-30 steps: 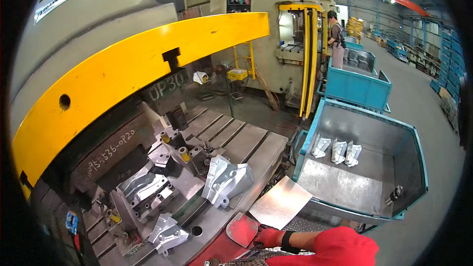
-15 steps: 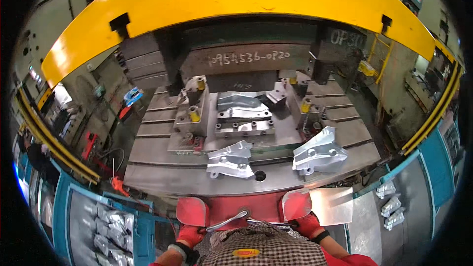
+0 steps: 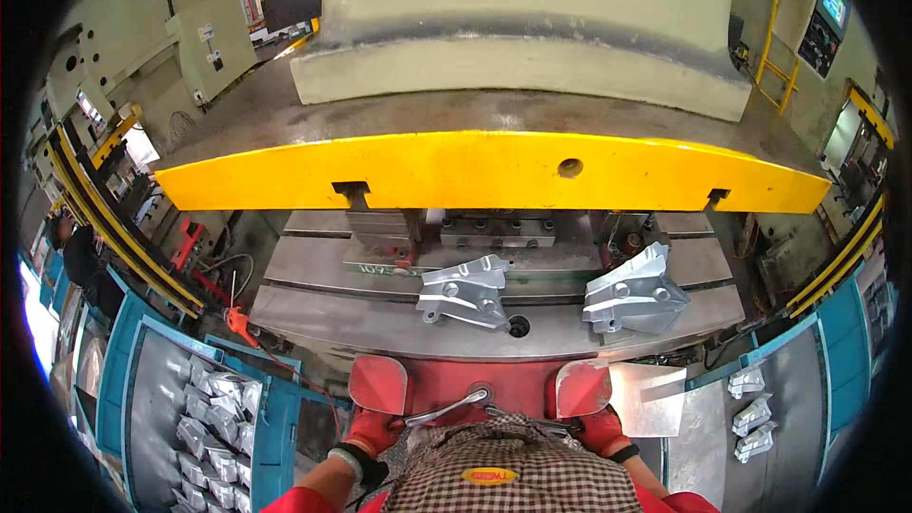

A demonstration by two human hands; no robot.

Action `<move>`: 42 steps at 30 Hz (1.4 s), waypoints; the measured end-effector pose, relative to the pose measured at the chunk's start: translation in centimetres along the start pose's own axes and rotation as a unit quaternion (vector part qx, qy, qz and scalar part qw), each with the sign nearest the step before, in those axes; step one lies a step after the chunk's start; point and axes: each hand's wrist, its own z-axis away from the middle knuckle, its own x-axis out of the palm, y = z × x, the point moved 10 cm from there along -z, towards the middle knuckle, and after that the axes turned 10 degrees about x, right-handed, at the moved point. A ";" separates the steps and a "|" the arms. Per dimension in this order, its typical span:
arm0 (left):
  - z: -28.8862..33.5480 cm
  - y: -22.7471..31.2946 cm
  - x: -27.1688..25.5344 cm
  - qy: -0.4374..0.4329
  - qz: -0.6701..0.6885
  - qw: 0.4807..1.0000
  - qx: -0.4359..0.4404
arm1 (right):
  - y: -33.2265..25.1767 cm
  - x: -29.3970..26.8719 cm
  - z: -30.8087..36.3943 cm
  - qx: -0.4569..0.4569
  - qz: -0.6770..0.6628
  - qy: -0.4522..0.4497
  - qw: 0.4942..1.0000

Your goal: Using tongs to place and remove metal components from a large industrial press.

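My left hand (image 3: 374, 429), in a red glove, reaches under the left red guard (image 3: 378, 384) of a red control stand (image 3: 446, 375). My right hand (image 3: 599, 429), gloved alike, is at the right red guard (image 3: 583, 388). The guards hide the fingers of both hands. A ratchet wrench (image 3: 456, 407) lies on the stand between them. Beyond it, two bent silver sheet-metal parts rest on the press bed (image 3: 323, 309): one left of centre (image 3: 465, 292), one at the right (image 3: 635, 294). The yellow-edged press ram (image 3: 456, 171) hangs low over the die (image 3: 494, 234), hiding most of it.
At lower left, a blue-framed bin (image 3: 142, 389) holds several silver parts. Several more lie on a grey surface (image 3: 708, 456) at lower right. A flat metal plate (image 3: 646, 397) sits beside the right guard. Another person (image 3: 85, 261) is at far left.
The press ram has come down and now covers most of the die. My view has tilted up slightly. Both hands stay at the guards, and the two parts remain on the bed.
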 end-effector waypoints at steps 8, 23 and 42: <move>1.2 -0.5 -0.8 -0.030 0.187 0.980 -0.068 | 0.5 -3.2 2.1 0.026 -0.121 -0.056 0.991; -27.1 -0.9 -7.3 0.073 0.372 0.925 -0.029 | 0.0 -1.7 -2.4 0.160 -0.693 0.024 0.702; -33.7 -1.8 -6.3 0.084 0.287 0.944 -0.140 | -0.6 -3.6 -1.6 0.177 -0.647 0.087 0.736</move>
